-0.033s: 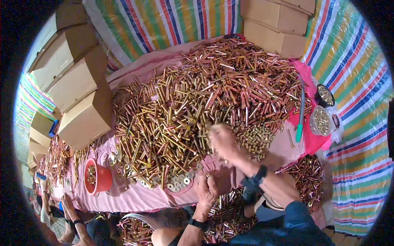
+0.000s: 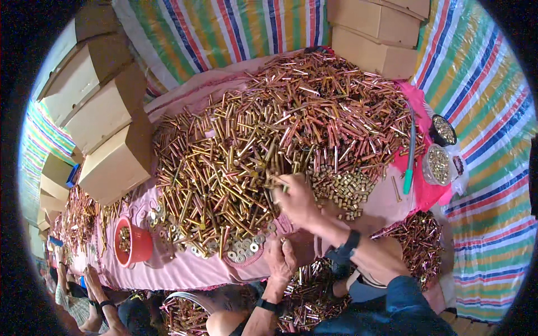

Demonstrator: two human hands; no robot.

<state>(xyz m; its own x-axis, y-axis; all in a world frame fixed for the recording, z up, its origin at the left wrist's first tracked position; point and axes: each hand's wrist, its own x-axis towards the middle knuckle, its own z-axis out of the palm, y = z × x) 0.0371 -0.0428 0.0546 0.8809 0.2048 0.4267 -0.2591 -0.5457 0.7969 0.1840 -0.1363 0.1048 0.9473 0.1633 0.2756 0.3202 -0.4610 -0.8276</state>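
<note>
A large heap of brass-coloured bolts (image 2: 235, 168) lies on a pink cloth (image 2: 190, 274). My right hand (image 2: 297, 201) reaches into the heap's near side. Its bent fingers are at some bolts, smeared by motion, so I cannot tell whether one is gripped. At the cloth's near edge my left hand (image 2: 278, 259) rests with fingers curled together; what they hold, if anything, is hidden. Flat washers (image 2: 242, 251) lie just left of it. Small cylindrical metal pieces (image 2: 344, 193) are piled to the right of my right hand.
A red bucket (image 2: 133, 249) of small parts stands at left, below stacked cardboard boxes (image 2: 115, 162). Tubs of small parts (image 2: 439, 165) and a green-handled tool (image 2: 409, 179) are at right. More bolts (image 2: 417, 246) lie below the cloth. Another person's hands (image 2: 94, 283) work at far left.
My right hand has shifted a little left and nearer to me, with its fingertips still at the bolts. My left hand has stayed in place.
</note>
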